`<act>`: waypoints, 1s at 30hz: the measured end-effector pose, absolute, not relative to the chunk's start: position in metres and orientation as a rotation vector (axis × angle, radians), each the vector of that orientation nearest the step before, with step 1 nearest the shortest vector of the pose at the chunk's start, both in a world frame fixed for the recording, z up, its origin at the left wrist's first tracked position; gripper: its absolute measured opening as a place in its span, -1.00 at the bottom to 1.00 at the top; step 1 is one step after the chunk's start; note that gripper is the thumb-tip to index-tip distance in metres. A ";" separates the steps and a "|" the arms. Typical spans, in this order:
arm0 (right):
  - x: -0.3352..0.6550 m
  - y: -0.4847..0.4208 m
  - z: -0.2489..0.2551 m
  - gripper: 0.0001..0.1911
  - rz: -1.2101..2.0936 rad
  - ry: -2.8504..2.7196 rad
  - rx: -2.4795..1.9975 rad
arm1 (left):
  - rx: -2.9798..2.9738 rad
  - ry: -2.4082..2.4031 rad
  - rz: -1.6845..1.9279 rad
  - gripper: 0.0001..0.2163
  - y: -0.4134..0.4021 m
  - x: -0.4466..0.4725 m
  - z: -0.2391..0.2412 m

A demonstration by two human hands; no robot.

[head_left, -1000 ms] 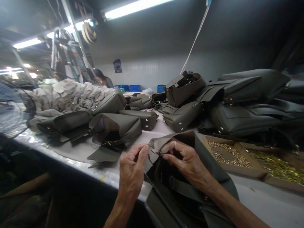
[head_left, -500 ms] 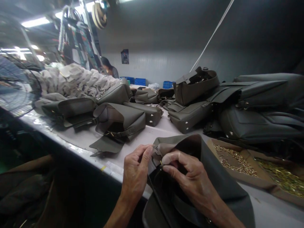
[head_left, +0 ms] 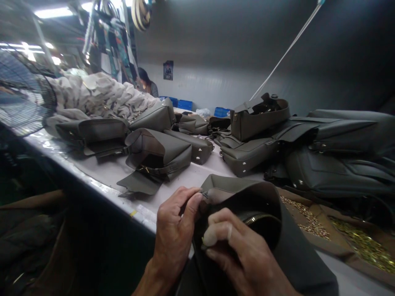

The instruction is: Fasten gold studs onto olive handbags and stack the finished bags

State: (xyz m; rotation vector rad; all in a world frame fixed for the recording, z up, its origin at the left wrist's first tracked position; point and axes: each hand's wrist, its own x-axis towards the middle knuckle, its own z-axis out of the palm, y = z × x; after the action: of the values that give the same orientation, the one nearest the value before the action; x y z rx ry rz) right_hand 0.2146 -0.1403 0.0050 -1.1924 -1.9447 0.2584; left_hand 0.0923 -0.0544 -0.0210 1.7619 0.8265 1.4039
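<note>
A dark grey-green leather bag (head_left: 304, 246) lies at the table's front edge, its mouth gaping towards me. Inside the opening shows a brass-toothed zipper (head_left: 259, 218). My left hand (head_left: 174, 226) is closed, thumb and forefinger pinching the bag's rim at its left corner. Lower down, in front of the opening, my right hand (head_left: 243, 250) is closed in a pinch. A small gold-coloured metal piece (head_left: 203, 239) glints at its fingertips; most of it is hidden. Pale wrapping covers the right forefinger's tip.
Cardboard trays of small gold-coloured fittings (head_left: 364, 242) stand at the right. More leather bags, such as an open one (head_left: 175, 152), spread across the table. At the left are a fan (head_left: 24, 94) and a pale fabric heap (head_left: 105, 96). A person (head_left: 148, 82) sits far back.
My right hand has moved down, away from the left fingertips, with the gold-coloured piece at its fingers. The zipper has come into sight. My left hand keeps its pinch on the rim.
</note>
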 end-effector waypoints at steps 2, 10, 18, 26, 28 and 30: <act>0.216 -0.139 0.012 -0.89 0.483 -1.809 -1.166 | 1.793 0.857 1.397 -0.81 -0.057 0.086 -0.020; 0.212 -0.136 -0.007 -0.94 0.338 -1.623 -1.244 | 1.833 0.888 1.350 -0.85 -0.066 0.076 -0.021; 0.206 -0.139 -0.014 -0.78 0.020 -1.813 -1.204 | 1.768 0.895 1.333 -0.81 -0.060 0.078 -0.026; 0.209 -0.136 -0.009 -0.85 0.061 -1.844 -1.316 | 1.673 0.875 1.362 -0.81 -0.062 0.076 -0.027; 0.208 -0.135 -0.009 -0.88 0.178 -1.801 -1.321 | 1.666 0.872 1.353 -0.81 -0.064 0.075 -0.027; 0.205 -0.135 -0.010 -0.88 0.257 -1.747 -1.315 | 1.669 0.877 1.346 -0.81 -0.067 0.073 -0.027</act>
State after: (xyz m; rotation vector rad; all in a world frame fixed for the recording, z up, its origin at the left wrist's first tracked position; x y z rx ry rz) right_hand 0.2048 -0.1352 -0.0101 -1.3148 -1.7473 0.2568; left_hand 0.0733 -0.0666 -0.0266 1.6695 0.8767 1.3465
